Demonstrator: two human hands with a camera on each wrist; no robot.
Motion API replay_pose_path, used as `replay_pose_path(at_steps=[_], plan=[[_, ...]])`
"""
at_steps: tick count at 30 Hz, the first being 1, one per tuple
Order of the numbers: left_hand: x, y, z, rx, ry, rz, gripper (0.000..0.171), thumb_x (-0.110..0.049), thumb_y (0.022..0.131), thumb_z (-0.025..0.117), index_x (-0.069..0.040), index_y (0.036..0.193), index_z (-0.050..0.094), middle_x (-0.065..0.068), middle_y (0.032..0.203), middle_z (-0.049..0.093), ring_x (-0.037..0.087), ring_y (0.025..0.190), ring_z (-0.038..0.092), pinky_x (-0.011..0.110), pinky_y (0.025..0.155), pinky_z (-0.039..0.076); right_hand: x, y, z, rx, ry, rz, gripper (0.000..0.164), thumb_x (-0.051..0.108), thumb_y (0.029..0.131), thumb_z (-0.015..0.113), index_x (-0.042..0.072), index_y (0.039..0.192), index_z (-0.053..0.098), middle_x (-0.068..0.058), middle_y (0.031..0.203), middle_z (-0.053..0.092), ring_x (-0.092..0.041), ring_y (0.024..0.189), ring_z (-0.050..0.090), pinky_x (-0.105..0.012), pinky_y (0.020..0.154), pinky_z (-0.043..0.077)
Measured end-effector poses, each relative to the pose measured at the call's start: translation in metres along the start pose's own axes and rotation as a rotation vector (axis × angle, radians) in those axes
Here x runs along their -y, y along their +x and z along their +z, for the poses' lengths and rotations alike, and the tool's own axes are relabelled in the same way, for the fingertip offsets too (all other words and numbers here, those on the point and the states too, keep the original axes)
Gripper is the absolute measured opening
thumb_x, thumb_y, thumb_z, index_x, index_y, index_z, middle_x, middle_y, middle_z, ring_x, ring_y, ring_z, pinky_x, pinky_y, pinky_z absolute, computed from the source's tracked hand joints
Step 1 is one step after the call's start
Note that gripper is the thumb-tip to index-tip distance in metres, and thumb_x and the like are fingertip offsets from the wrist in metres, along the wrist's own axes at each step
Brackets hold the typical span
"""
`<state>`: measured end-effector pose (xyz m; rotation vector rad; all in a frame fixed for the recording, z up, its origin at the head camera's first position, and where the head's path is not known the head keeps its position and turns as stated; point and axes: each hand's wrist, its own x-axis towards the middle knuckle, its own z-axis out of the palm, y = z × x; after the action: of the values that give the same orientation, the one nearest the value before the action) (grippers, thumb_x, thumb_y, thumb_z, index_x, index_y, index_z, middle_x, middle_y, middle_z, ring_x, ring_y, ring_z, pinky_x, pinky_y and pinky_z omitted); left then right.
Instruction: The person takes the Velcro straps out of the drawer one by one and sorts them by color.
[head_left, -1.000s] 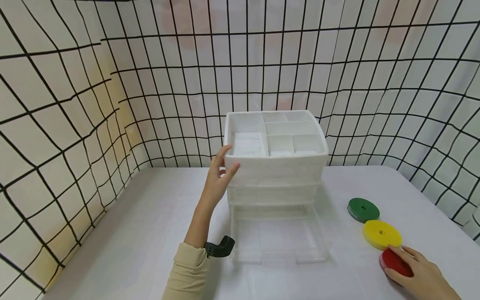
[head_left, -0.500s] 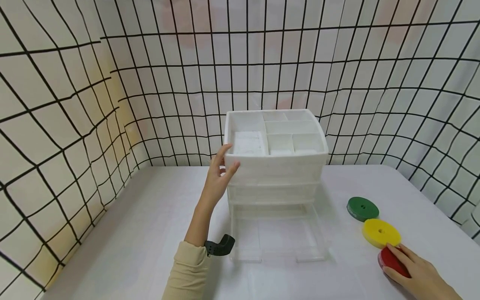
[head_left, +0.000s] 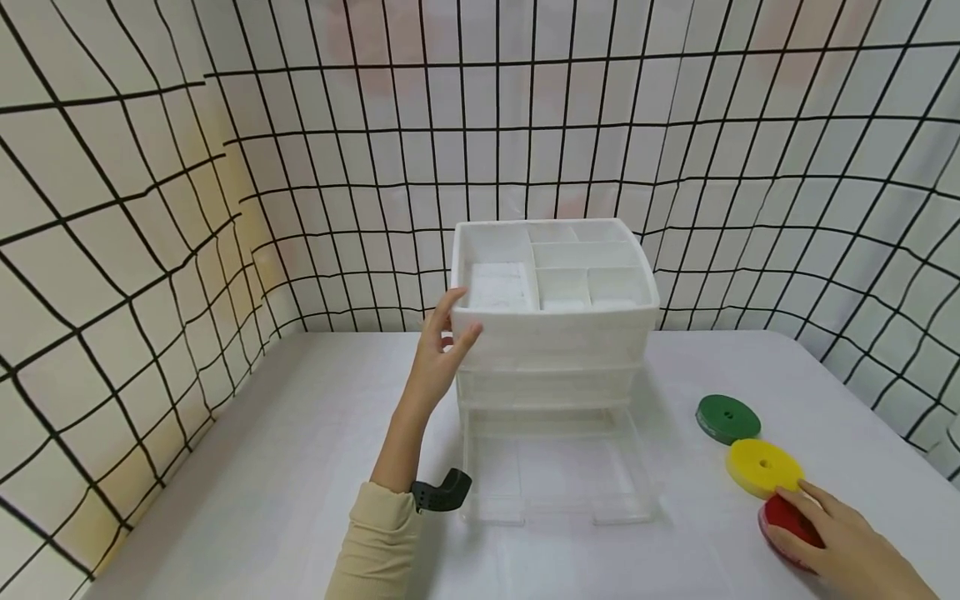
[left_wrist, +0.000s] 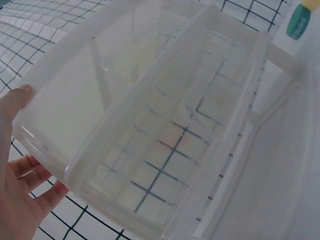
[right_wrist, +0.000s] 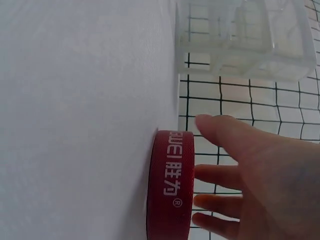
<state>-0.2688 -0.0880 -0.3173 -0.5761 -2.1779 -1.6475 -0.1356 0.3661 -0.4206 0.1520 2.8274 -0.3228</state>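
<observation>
A white desktop drawer organizer (head_left: pixel 551 343) with a compartmented top stands in the middle of the table. My left hand (head_left: pixel 437 348) grips its front left corner, thumb on the front and fingers at the side. In the left wrist view the thumb and fingertips of that hand (left_wrist: pixel 22 175) press the see-through plastic. A clear bottom drawer (head_left: pixel 558 479) stands pulled out toward me. On the right, my right hand (head_left: pixel 847 542) lies over a roll of red tape (head_left: pixel 804 518). Its fingertips touch the flat face in the right wrist view, with the thumb apart from the roll (right_wrist: pixel 170 185).
A yellow roll (head_left: pixel 763 468) lies right beside the red one, and a green roll (head_left: pixel 727 418) behind it. Black wire grid (head_left: pixel 360 167) walls the table (head_left: pixel 300 467) at the back and both sides. A dark wrist strap (head_left: pixel 441 492) is on my left wrist.
My right thumb has shifted from the red roll's near edge up over its top, and the fingers lie looser. My left hand and the organizer hold still.
</observation>
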Motion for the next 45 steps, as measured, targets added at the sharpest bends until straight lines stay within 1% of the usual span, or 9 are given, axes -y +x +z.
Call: replay_pose_path(at_steps=[9, 13, 16, 20, 22, 29, 36, 40, 45], plan=[[0.000, -0.001, 0.000, 0.003, 0.001, 0.008, 0.052, -0.032, 0.090, 0.056, -0.031, 0.136, 0.034, 0.008, 0.117, 0.041, 0.017, 0.097, 0.045, 0.030, 0.081, 0.042, 0.039, -0.007, -0.011, -0.310, 0.006, -0.106, 0.077, 0.058, 0.084, 0.049, -0.002, 0.131, 0.040, -0.031, 0.119, 0.043, -0.043, 0.091, 0.046, -0.064, 0.074, 0.041], [0.000, 0.000, 0.000, 0.005, -0.006, 0.000, 0.052, -0.031, 0.089, 0.057, -0.033, 0.136, 0.034, 0.008, 0.117, 0.040, 0.017, 0.097, 0.045, 0.029, 0.081, 0.042, 0.059, -0.017, -0.010, -0.472, 0.072, -0.271, 0.058, 0.042, 0.086, 0.057, 0.009, 0.131, 0.044, -0.016, 0.113, 0.053, -0.009, 0.070, 0.048, -0.032, 0.063, 0.046], [-0.004, 0.000, 0.000, 0.010, -0.014, -0.017, 0.052, -0.029, 0.089, 0.057, -0.031, 0.136, 0.034, 0.009, 0.117, 0.040, 0.017, 0.097, 0.044, 0.029, 0.081, 0.041, 0.071, -0.020, -0.008, -0.578, 0.083, -0.399, 0.054, 0.032, 0.084, 0.063, 0.016, 0.132, 0.045, -0.010, 0.119, 0.055, -0.001, 0.076, 0.048, -0.022, 0.066, 0.045], [-0.021, -0.005, -0.002, 0.020, -0.011, -0.035, 0.052, -0.022, 0.091, 0.056, -0.022, 0.138, 0.034, 0.013, 0.118, 0.040, 0.018, 0.098, 0.044, 0.028, 0.082, 0.040, 0.087, -0.021, -0.006, -0.546, 0.052, -0.451, 0.062, 0.034, 0.084, 0.063, 0.018, 0.138, 0.038, -0.010, 0.130, 0.052, -0.021, 0.113, 0.049, -0.042, 0.090, 0.047], [-0.029, -0.008, -0.002, 0.025, -0.005, -0.040, 0.052, -0.020, 0.091, 0.055, -0.018, 0.138, 0.033, 0.014, 0.118, 0.039, 0.019, 0.098, 0.044, 0.027, 0.082, 0.040, 0.095, -0.022, -0.005, -0.499, 0.040, -0.452, 0.065, 0.037, 0.084, 0.062, 0.019, 0.141, 0.034, -0.010, 0.134, 0.049, -0.030, 0.113, 0.050, -0.054, 0.084, 0.045], [-0.035, -0.010, -0.002, 0.018, 0.007, -0.033, 0.051, -0.018, 0.092, 0.054, -0.017, 0.138, 0.032, 0.015, 0.118, 0.039, 0.020, 0.098, 0.044, 0.027, 0.081, 0.040, 0.118, -0.024, -0.002, -0.503, -0.016, -0.572, 0.069, 0.038, 0.081, 0.066, 0.030, 0.141, 0.033, -0.003, 0.137, 0.047, -0.027, 0.117, 0.051, -0.054, 0.088, 0.043], [-0.034, -0.010, -0.002, 0.018, -0.001, -0.036, 0.052, -0.019, 0.091, 0.054, -0.017, 0.138, 0.033, 0.016, 0.119, 0.039, 0.019, 0.098, 0.044, 0.029, 0.082, 0.040, 0.137, -0.020, 0.005, -0.595, -0.155, -0.756, 0.078, 0.042, 0.071, 0.073, 0.035, 0.138, 0.035, 0.010, 0.139, 0.044, -0.010, 0.117, 0.049, -0.042, 0.099, 0.038], [-0.034, -0.010, -0.002, 0.020, -0.005, -0.036, 0.052, -0.019, 0.091, 0.054, -0.016, 0.138, 0.033, 0.016, 0.118, 0.039, 0.020, 0.098, 0.043, 0.034, 0.084, 0.040, 0.145, -0.019, 0.007, -0.641, -0.230, -0.849, 0.079, 0.044, 0.070, 0.073, 0.035, 0.138, 0.035, 0.010, 0.139, 0.043, -0.008, 0.119, 0.045, -0.017, 0.110, 0.009], [-0.035, -0.010, -0.002, 0.020, 0.001, -0.040, 0.052, -0.019, 0.091, 0.054, -0.016, 0.138, 0.033, 0.016, 0.118, 0.039, 0.021, 0.099, 0.043, 0.034, 0.085, 0.040, 0.152, -0.015, 0.008, -0.595, -0.305, -0.956, 0.073, 0.044, 0.075, 0.068, 0.033, 0.139, 0.034, 0.005, 0.140, 0.043, -0.013, 0.123, 0.041, -0.013, 0.107, -0.014]])
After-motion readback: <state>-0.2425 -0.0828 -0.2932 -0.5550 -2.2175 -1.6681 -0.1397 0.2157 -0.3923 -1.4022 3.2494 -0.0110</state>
